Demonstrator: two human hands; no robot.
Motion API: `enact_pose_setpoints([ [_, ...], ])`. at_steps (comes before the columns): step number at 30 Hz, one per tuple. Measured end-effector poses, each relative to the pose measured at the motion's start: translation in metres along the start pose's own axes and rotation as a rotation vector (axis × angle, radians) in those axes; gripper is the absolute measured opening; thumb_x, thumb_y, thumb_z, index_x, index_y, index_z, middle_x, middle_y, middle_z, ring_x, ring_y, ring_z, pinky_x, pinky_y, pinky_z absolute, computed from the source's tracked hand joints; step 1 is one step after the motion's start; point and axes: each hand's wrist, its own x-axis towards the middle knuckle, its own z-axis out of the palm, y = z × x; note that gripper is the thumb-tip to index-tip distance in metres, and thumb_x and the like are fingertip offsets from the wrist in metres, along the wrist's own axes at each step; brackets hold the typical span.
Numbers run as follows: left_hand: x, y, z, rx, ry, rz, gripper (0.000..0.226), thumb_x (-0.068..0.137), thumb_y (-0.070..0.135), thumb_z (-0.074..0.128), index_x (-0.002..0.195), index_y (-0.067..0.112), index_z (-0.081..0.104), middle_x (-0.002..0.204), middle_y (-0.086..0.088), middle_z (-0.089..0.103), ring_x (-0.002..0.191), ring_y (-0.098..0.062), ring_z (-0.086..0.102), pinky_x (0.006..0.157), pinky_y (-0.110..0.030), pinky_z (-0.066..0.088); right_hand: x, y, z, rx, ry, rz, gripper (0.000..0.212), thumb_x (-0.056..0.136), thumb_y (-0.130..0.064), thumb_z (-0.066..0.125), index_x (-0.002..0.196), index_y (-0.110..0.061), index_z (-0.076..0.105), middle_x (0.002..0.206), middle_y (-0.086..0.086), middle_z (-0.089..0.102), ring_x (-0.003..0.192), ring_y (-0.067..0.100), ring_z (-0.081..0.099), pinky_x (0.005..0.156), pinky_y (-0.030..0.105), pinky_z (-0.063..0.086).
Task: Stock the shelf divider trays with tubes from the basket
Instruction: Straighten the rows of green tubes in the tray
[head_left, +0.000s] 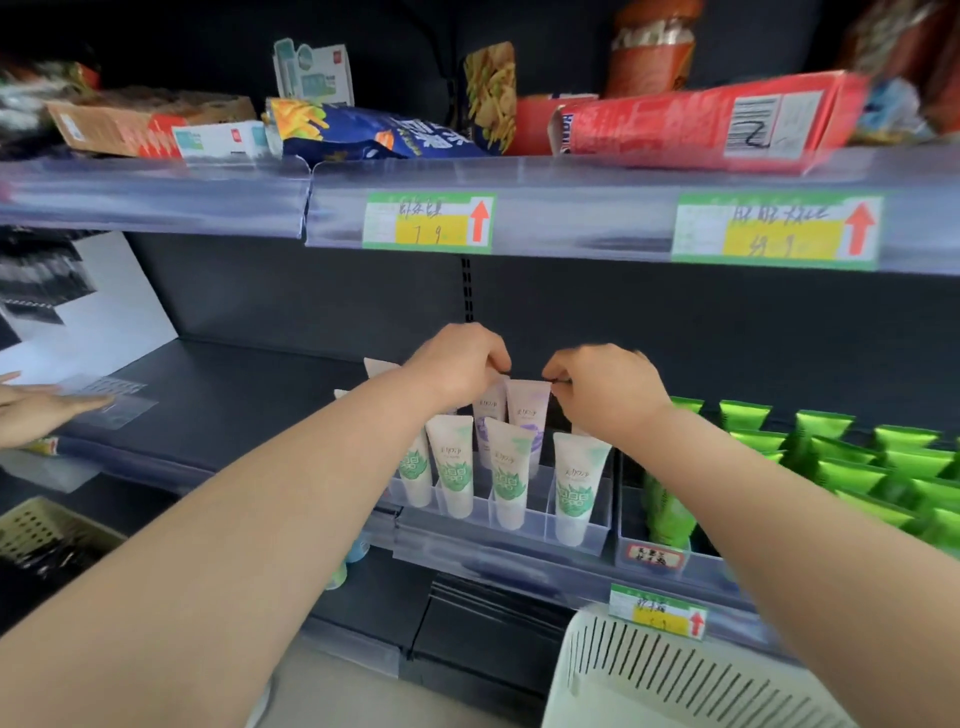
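Two purple tubes stood upright and touching in the back row of the clear divider tray (576, 538) on the middle shelf (234, 395). The left hand (457, 364), fingers curled, pinched the crimped top of the left purple tube (489, 408). The right hand (605, 387), likewise curled, pinched the top corner of the right purple tube (529, 413). Four green tubes (509, 478) stood cap-down in the front compartments, one to each slot. The white basket (675, 675) sat low at the right, its contents out of sight. Green packets (857, 457) filled the neighbouring tray. Another person's hand (36, 410) lay flat on the shelf at far left.
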Motion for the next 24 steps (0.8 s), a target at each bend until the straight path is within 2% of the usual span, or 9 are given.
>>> enact_pose_setpoints([
  [4,0.016,0.019,0.008,0.067,-0.036,0.043,0.030,0.089,0.013,0.064,0.118,0.020,0.067,0.119,0.001,0.065,0.108,-0.019,0.060,0.093,-0.038,0.050,0.001,0.015,-0.002,-0.038,-0.059,0.020,0.029,0.090,-0.025,0.054,0.116,-0.033,0.060,0.114,-0.004,0.065,0.107,0.021,0.058,0.097,0.040,0.037],
  [6,0.023,0.023,0.013,0.119,-0.065,0.064,0.033,0.087,0.012,0.066,0.120,0.019,0.066,0.121,-0.001,0.063,0.110,-0.020,0.059,0.092,-0.038,0.050,0.002,0.019,0.000,-0.080,-0.099,0.022,0.032,0.088,-0.021,0.056,0.117,-0.033,0.059,0.113,-0.004,0.064,0.107,0.021,0.057,0.097,0.040,0.036],
  [10,0.034,0.025,0.026,0.213,-0.095,0.072,0.025,0.083,0.008,0.069,0.106,0.018,0.071,0.104,-0.002,0.066,0.096,-0.022,0.061,0.069,-0.030,0.047,0.004,0.027,0.009,-0.155,-0.138,0.027,0.035,0.082,-0.009,0.056,0.110,-0.029,0.062,0.100,-0.002,0.063,0.095,0.023,0.059,0.087,0.036,0.037],
  [12,0.038,0.026,0.031,0.241,-0.080,0.066,0.020,0.082,0.009,0.069,0.101,0.017,0.071,0.098,-0.004,0.065,0.091,-0.024,0.062,0.064,-0.029,0.043,0.007,0.030,0.012,-0.155,-0.123,0.030,0.036,0.081,-0.007,0.056,0.108,-0.029,0.063,0.096,-0.001,0.064,0.092,0.023,0.060,0.081,0.034,0.035],
  [17,0.049,0.027,0.039,0.258,0.007,0.080,0.016,0.085,0.012,0.063,0.099,0.017,0.070,0.097,-0.007,0.065,0.089,-0.027,0.061,0.065,-0.031,0.045,0.016,0.033,0.017,-0.174,-0.070,0.034,0.035,0.081,-0.007,0.059,0.107,-0.029,0.063,0.093,-0.001,0.065,0.094,0.024,0.062,0.097,0.038,0.035],
  [20,0.054,0.028,0.043,0.243,-0.003,0.080,0.015,0.086,0.014,0.064,0.100,0.016,0.070,0.098,-0.007,0.065,0.089,-0.027,0.061,0.067,-0.032,0.048,0.018,0.035,0.018,-0.208,-0.069,0.031,0.030,0.082,-0.009,0.060,0.106,-0.026,0.062,0.086,-0.001,0.062,0.090,0.024,0.062,0.092,0.037,0.037],
  [24,0.054,0.025,0.041,0.191,0.002,0.067,0.013,0.085,0.015,0.067,0.097,0.019,0.070,0.098,-0.005,0.066,0.091,-0.026,0.062,0.074,-0.034,0.051,0.020,0.035,0.017,-0.224,-0.111,0.031,0.028,0.081,-0.007,0.056,0.103,-0.024,0.059,0.072,-0.004,0.043,0.085,0.024,0.058,0.084,0.037,0.035],
])
